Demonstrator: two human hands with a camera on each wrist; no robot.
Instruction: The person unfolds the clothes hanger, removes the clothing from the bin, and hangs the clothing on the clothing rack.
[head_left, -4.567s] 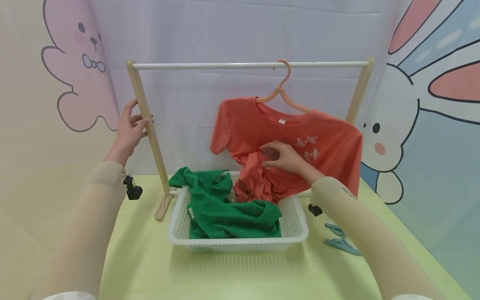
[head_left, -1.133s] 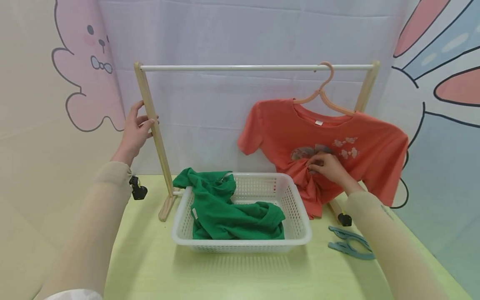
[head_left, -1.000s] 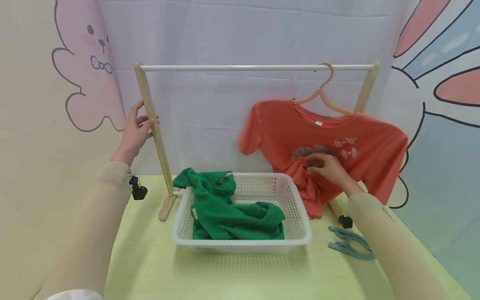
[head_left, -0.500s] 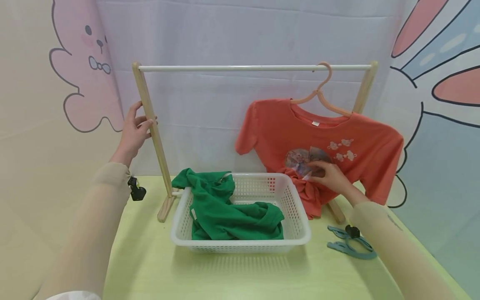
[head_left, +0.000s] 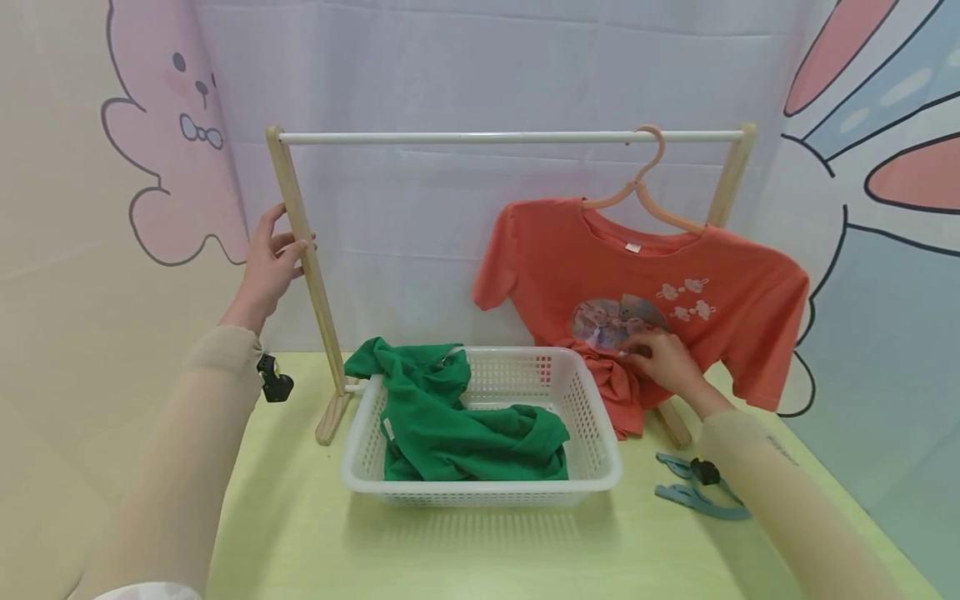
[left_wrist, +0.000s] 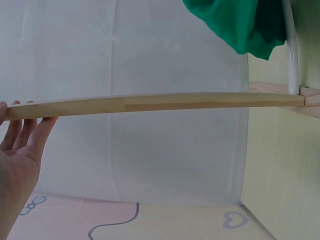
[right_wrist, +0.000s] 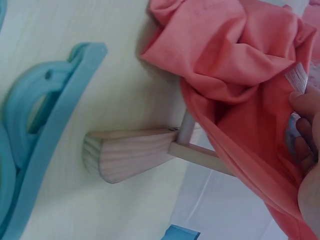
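Observation:
In the head view, a red T-shirt (head_left: 547,258) with a printed picture hangs from an orange hanger (head_left: 667,213) near the right end of the rack's white bar (head_left: 450,138). My right hand (head_left: 663,362) pinches the shirt's front at the lower edge of the print, its thumb and fingers curled there. Below it the cloth is bunched in folds, which the right wrist view shows beside the fingers. Far to the left, my left hand (head_left: 268,268) grips the wooden post (head_left: 318,300) of the clothes rack between thumb and fingers.
A white basket (head_left: 480,490) holding green clothing (head_left: 472,437) stands between the rack's feet, with one green end draped over its rim. On the yellow table (head_left: 480,554), a blue folding hanger (head_left: 697,500) lies under my right forearm. A white curtain (head_left: 465,67) closes the back.
The shirt and hanger have slid right along the bar, and the bunched cloth has left the basket. More of the print shows as my right hand shifts lower; my left hand stays on the post.

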